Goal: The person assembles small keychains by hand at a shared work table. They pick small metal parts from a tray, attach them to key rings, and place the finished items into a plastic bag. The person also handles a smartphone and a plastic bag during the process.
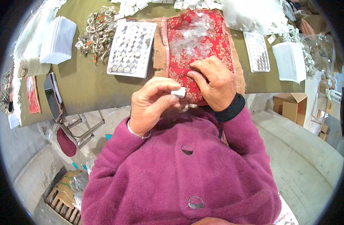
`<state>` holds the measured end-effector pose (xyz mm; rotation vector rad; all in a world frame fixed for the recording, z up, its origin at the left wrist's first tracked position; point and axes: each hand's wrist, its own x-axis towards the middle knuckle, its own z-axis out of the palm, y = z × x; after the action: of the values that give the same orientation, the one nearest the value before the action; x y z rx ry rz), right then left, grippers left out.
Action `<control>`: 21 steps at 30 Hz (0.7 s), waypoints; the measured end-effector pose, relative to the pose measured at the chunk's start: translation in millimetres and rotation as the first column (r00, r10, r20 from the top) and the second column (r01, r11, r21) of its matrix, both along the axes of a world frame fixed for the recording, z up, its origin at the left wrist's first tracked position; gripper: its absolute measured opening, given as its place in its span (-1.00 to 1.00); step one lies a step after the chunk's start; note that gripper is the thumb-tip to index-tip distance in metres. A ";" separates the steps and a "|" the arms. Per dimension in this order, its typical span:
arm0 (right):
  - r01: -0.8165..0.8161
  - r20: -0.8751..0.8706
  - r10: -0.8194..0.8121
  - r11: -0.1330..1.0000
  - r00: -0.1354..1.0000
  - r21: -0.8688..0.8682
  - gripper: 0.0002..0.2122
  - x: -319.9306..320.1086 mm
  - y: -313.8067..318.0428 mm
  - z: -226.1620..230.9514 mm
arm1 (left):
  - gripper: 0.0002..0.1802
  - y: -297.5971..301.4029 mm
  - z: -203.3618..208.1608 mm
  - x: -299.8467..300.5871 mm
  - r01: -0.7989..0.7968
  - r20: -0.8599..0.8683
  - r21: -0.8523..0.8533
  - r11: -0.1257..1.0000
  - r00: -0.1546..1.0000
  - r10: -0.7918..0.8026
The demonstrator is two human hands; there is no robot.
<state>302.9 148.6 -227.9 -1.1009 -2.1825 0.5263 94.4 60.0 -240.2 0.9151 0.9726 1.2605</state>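
Note:
My left hand (151, 101) is closed, pinching a small white block-like piece (178, 92) between thumb and fingertips over the near edge of a red floral cloth (181, 56). My right hand (215, 80) rests on that cloth with its fingers curled in and thumb close to the index finger. Whatever it may hold is hidden. Something shiny and pale (188, 107) lies just below the white piece, too small to make out. Small clear plastic bags (194, 33) are spread over the cloth's far part.
Left of the cloth, a white tray (145, 60) holds many round silvery pieces. Coiled cords (99, 32) lie beside it, near a stack of white trays (59, 39). On the right are a smaller tray (257, 50) of round pieces and another white stack (290, 62).

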 end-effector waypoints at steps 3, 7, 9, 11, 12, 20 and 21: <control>0.036 0.018 -0.036 0.999 0.999 -0.005 -0.90 -5.5 2.3 -2.5 | -0.73 -1.5 -0.4 -1.8 0.020 0.046 -0.017 1.000 0.999 -0.019; 0.085 -0.109 -0.092 0.994 0.990 -0.070 -0.92 -0.6 1.8 2.8 | -0.62 -1.4 0.8 3.4 -0.025 0.114 -0.057 0.998 0.993 0.032; 0.124 -0.154 -0.152 0.977 0.976 -0.173 -0.94 3.0 -4.3 7.2 | -0.60 -0.2 1.5 5.1 -0.026 0.273 -0.073 0.997 0.961 0.045; 0.082 -0.253 -0.173 0.938 0.952 -0.336 -0.89 2.8 -10.4 10.5 | -0.63 0.8 2.6 5.2 -0.029 0.310 -0.108 0.994 0.949 0.061; 0.050 -0.318 -0.180 0.925 0.931 -0.378 -0.87 1.8 -13.5 12.2 | -0.64 0.5 3.4 4.5 -0.033 0.291 -0.102 0.994 0.955 0.062; -0.164 -0.526 -0.154 0.845 0.836 -0.509 -0.86 -4.7 -40.9 34.6 | -0.66 -8.7 8.5 2.8 0.017 0.295 -0.181 0.983 0.955 0.038; -0.136 -0.518 -0.145 0.874 0.843 -0.466 -0.86 -6.0 -43.4 35.5 | -0.65 -10.5 9.1 2.9 0.026 0.390 -0.182 0.983 0.919 0.048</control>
<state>296.9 105.1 -192.4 -1.0339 -1.5748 1.2762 97.2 49.5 -231.1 0.4849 0.7565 1.2782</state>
